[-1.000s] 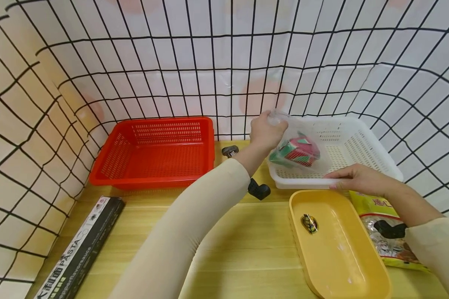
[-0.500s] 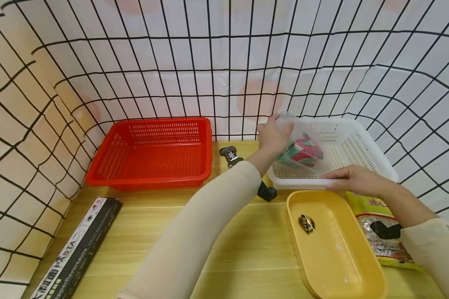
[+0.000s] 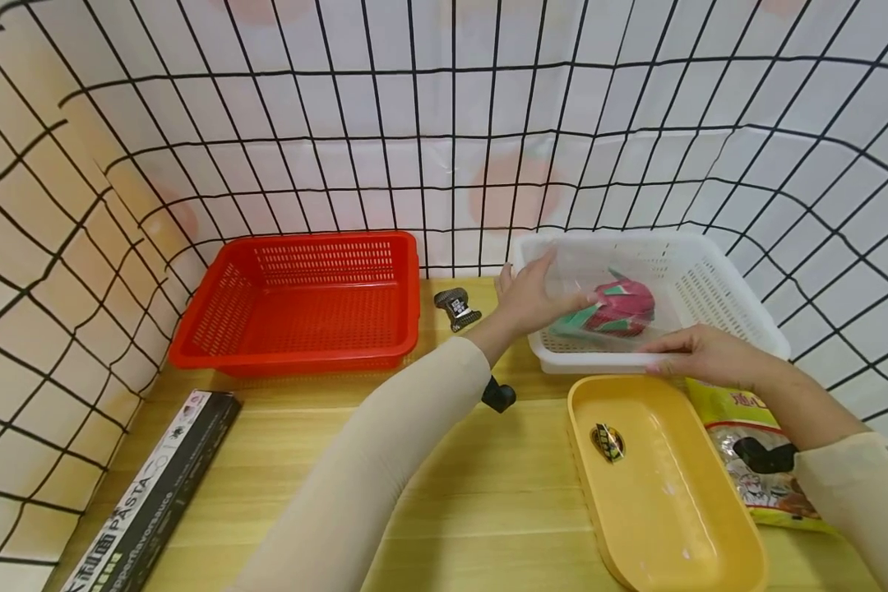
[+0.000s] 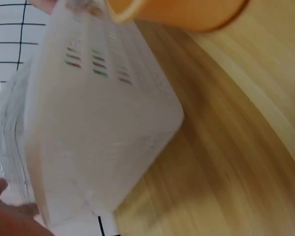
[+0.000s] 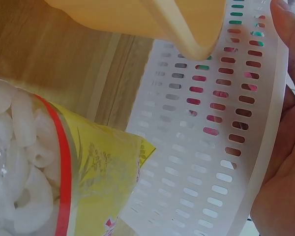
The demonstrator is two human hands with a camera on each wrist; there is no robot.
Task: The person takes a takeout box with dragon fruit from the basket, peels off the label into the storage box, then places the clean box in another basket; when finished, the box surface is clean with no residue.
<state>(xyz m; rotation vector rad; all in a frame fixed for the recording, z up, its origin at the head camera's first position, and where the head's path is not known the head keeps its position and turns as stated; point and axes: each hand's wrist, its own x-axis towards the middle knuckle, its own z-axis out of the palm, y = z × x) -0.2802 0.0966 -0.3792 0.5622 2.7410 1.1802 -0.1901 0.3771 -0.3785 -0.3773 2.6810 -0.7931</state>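
Observation:
In the head view a clear plastic bag with a pink-and-green item inside [image 3: 625, 307] lies in the left part of the white basket [image 3: 755, 316]. My left hand [image 3: 530, 294] is over the basket's left edge, fingers spread beside the bag and thumb against or just above its film. My right hand [image 3: 703, 353] pinches the basket's front rim between thumb and fingers. In the left wrist view, the fingers [image 4: 14, 216] are partly cut off by the frame. The right wrist view shows pink and green through the slots of the basket wall [image 5: 211, 187].
A yellow tray [image 3: 669, 510] stands in front of the white basket, with a yellow pasta bag [image 3: 755, 460] at its right. A red basket [image 3: 296, 362] is at the back left. A black pasta box [image 3: 155, 493] lies front left. Black wire mesh [image 3: 455, 136] surrounds the table.
My left hand has let go of the bag's gathered top, lowered and spread its fingers. The bag has settled to the right in the basket. My right hand stays on the rim.

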